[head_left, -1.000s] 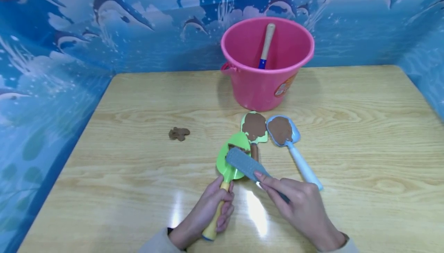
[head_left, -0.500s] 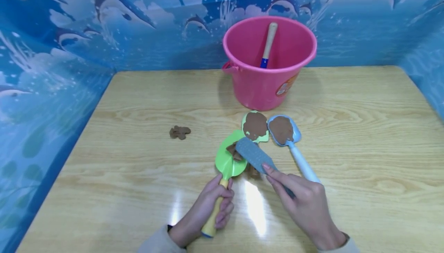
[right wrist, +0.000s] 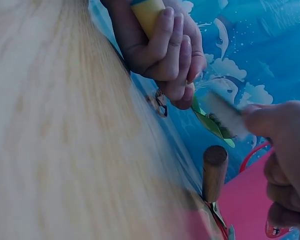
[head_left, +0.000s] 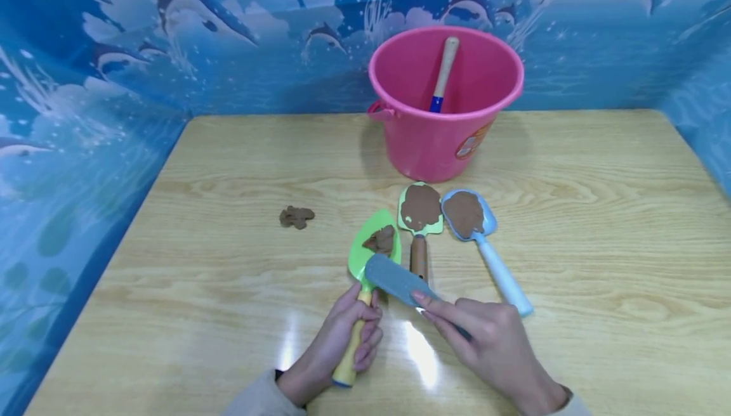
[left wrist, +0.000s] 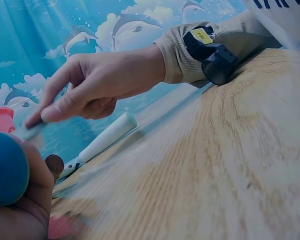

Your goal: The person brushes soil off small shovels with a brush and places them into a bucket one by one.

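Observation:
My left hand grips the yellow handle of a green toy shovel, fingers curled round it. A crumpled brown clay lump lies on the shovel's blade. Between thumb and fingers, my right hand pinches a flat blue-grey paddle with a rounded end. That end overlaps the base of the green blade in the head view, just below the clay. In the right wrist view the shovel blade appears raised above the table, and the paddle is blurred beside it.
A light green spade with a brown handle and a blue shovel lie to the right, their blades covered in brown clay. A small clay piece lies left. Behind stands a pink bucket with a grey-and-blue handle inside.
The paddle's tip went right off the clay, then came back left and lower over the blade's base. The shovel shifted slightly left and up, and the clay lump on it shows more fully.

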`<state>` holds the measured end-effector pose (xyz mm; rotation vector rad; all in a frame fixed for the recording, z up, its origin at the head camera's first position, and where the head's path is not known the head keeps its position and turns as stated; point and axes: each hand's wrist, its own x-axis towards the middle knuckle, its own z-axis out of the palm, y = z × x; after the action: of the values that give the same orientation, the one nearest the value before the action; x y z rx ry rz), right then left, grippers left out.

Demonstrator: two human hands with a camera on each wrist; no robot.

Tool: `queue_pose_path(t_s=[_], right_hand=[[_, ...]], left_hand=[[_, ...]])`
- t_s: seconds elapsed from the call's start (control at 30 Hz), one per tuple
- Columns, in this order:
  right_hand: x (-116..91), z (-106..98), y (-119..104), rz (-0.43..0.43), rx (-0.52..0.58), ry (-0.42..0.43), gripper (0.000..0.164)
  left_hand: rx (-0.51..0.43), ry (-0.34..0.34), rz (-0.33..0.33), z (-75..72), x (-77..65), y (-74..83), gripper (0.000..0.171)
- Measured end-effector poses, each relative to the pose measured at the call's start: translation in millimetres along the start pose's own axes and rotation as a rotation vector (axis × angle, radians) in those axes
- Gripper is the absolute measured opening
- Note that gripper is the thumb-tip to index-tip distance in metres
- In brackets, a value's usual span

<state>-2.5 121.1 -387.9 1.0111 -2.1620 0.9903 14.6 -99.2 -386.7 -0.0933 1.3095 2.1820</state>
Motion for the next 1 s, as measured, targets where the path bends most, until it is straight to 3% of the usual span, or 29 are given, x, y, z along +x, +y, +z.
queue_pose_path(t_s=[0.13, 0.23, 0.5, 0.73, 1.0], right_hand=[[-1, 2, -2, -0.01, 0.012, -0.068, 0.031], [-1, 2, -2, 0.0, 0.006, -0.07, 0.031], [6, 0, -2, 0.004, -0.181, 0.072, 0.036], [12, -4, -5, 0.009, -0.199, 0.108, 0.034], [12, -3, -5, 0.052, -0.235, 0.18, 0.035]], left_hand=[[-0.028, 0.007, 0.018, -1.6, 0.0, -0.2, 0.008], [-0.035, 0.008, 0.027, -2.6, 0.3, 0.1, 0.008], [0.018, 0.004, 0.026, -0.4, -2.8, -0.3, 0.009], [0.132, -0.032, 0.014, 2.0, -6.8, -4.5, 0.008], [0.173, -0.073, 0.008, 2.6, -5.8, -3.4, 0.006]])
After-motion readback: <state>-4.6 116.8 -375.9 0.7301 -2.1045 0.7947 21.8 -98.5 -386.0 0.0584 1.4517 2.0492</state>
